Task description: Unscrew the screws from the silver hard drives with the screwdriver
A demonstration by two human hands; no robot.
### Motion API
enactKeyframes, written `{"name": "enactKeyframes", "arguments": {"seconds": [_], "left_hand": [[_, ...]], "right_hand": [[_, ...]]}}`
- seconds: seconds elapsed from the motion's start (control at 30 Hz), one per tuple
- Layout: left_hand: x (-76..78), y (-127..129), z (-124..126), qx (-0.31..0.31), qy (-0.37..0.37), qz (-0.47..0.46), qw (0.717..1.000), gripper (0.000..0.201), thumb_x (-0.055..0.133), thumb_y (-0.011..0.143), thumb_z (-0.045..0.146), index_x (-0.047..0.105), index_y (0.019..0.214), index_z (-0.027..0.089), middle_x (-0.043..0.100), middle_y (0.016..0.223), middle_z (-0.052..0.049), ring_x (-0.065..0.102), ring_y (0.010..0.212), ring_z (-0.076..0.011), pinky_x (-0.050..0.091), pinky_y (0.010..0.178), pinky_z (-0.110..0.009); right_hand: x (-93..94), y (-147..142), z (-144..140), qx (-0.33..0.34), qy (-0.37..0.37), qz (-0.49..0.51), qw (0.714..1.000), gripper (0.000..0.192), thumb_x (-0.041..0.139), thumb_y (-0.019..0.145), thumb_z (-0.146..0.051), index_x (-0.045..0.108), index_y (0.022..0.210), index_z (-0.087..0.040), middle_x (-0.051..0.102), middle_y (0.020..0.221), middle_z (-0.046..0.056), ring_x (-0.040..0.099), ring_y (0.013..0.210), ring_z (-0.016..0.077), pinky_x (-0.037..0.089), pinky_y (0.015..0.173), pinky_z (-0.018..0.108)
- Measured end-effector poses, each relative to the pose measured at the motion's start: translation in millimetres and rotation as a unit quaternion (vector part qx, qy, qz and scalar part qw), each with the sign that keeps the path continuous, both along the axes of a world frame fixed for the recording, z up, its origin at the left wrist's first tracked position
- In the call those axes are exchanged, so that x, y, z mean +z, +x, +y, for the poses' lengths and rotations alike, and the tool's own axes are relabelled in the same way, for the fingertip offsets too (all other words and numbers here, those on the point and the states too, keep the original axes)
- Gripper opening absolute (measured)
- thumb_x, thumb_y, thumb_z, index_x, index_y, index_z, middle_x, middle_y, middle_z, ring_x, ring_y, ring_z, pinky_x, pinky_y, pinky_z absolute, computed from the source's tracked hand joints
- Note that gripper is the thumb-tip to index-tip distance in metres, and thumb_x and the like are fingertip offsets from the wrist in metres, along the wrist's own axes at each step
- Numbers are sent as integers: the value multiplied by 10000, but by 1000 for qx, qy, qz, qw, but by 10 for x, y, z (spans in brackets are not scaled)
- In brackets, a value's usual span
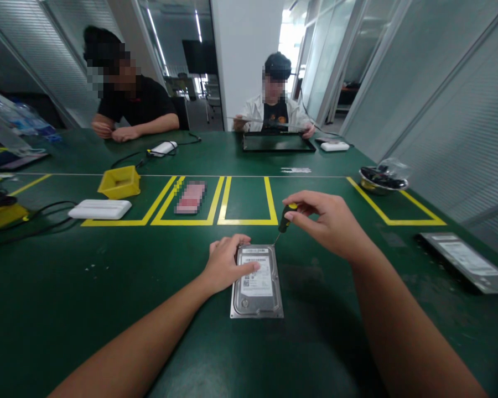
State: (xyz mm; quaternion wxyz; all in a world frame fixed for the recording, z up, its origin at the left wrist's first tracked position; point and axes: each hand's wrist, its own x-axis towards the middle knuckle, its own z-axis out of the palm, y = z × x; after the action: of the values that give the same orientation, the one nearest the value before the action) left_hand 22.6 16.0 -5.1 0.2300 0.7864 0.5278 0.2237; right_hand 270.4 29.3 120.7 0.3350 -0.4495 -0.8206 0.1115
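Your left hand lies flat over the near-left part of the hard drive, fingers spread across its white label, pinning it to the green table straight in front of you. Your right hand is closed on the black-and-yellow handle of a small screwdriver, whose thin shaft slants down to the drive's far right corner, where a cover screw seems to sit (the tip itself is too small to make out). For a clean turn, I would bring the shaft closer to upright over the screw, press down before twisting, and keep your left palm heavy so the drive cannot spin. The label carries barcodes and lines of print, but none of it can be read from here, and no brand shows. Further off, yellow tape boxes mark the table.
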Motion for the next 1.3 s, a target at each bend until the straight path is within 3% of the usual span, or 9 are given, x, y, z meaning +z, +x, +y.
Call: {"name": "enactKeyframes", "arguments": {"seconds": [0.3,0.57,0.83,1.03,1.3], "left_hand": [[-10,-4,8,-1,2,2,1000,587,685,751,606,526,1211,278,646,1189,-36,551,1097,-294,318,961,-449],[11,5,-2,0,3,7,1000,587,681,752,611,532,1205,270,651,1190,-43,558,1091,-300,328,948,-446],[-8,-3,1,0,4,3,1000,590,682,751,613,528,1215,282,648,1195,-32,554,1097,-298,327,958,-453],[10,5,0,0,-1,5,1000,580,683,753,605,533,1205,275,648,1188,-37,555,1090,-295,325,951,-452],[3,-1,2,0,3,4,1000,577,678,755,610,534,1203,275,648,1190,-40,551,1094,-300,322,948,-450]], "right_hand": [[7,-8,3,16,-7,9,1000,205,624,859,-216,701,1044,-171,712,949,40,641,772,142,492,676,243],[7,-11,1,44,7,11,999,213,578,875,-180,689,1056,-194,687,1081,56,641,969,179,531,794,277],[-30,-13,42,40,25,23,999,139,624,876,-218,693,997,-206,674,1003,50,631,909,165,523,762,270],[-11,-20,8,22,10,20,999,224,628,865,-197,686,1080,-176,696,1025,50,646,855,152,512,680,241],[-30,-28,14,35,22,14,999,212,605,879,-187,684,1075,-169,699,1020,51,645,857,152,514,740,262]]}}
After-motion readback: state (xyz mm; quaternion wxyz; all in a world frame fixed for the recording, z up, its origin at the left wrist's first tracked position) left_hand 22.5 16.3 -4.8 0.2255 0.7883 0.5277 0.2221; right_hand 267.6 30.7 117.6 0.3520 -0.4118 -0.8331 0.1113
